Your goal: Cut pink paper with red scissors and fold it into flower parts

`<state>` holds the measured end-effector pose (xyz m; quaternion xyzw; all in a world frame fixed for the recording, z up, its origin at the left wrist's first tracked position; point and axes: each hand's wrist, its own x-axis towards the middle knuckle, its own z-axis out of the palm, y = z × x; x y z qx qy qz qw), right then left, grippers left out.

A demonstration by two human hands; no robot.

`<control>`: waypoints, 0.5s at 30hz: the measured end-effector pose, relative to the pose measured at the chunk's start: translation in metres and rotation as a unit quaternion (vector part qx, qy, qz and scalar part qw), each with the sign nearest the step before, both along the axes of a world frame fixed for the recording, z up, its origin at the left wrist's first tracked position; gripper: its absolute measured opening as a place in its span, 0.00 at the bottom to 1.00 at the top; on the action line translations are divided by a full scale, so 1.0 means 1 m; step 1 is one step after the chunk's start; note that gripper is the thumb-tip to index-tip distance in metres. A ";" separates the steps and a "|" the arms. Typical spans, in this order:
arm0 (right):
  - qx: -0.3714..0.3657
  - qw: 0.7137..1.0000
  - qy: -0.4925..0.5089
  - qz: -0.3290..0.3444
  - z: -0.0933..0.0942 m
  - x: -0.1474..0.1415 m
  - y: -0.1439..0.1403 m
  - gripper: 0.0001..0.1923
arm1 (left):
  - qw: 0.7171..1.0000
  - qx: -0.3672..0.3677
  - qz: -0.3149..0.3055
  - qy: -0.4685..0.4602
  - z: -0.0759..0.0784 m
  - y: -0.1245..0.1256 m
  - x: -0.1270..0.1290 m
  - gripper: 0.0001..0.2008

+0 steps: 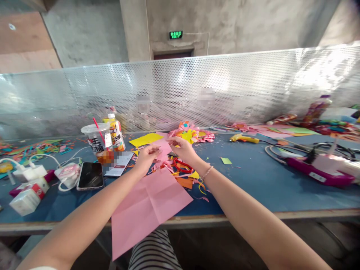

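Observation:
My left hand [146,156] and my right hand [184,148] both pinch a small pink paper piece [164,147] held just above the blue table [253,180]. Under my forearms lies a large creased pink sheet [149,208] that hangs over the table's front edge. Red scissors [181,165] rest among coloured paper scraps [187,180] below my right wrist. Behind my hands sits a paper flower [188,135] of pink, yellow and orange petals, with a yellow sheet [146,140] to its left.
At left stand a plastic cup with a red straw [97,142], a drink bottle [116,132], a phone [90,175], chargers and a small carton [28,197]. A yellow glue gun [244,138] and a magenta device [312,170] lie at right. A perforated metal screen [180,93] backs the table.

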<state>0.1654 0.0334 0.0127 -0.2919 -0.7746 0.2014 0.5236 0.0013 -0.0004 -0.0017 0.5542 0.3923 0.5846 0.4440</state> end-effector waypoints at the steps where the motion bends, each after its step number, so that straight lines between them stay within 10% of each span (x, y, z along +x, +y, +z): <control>1: 0.013 1.000 -0.009 -0.013 0.001 0.001 0.000 0.14 | 1.000 -0.003 0.000 0.003 0.000 0.000 0.000 0.18; 15: 0.141 0.987 -0.077 -0.001 0.003 0.000 -0.010 0.17 | 0.999 0.007 -0.013 -0.033 -0.004 -0.003 0.005 0.15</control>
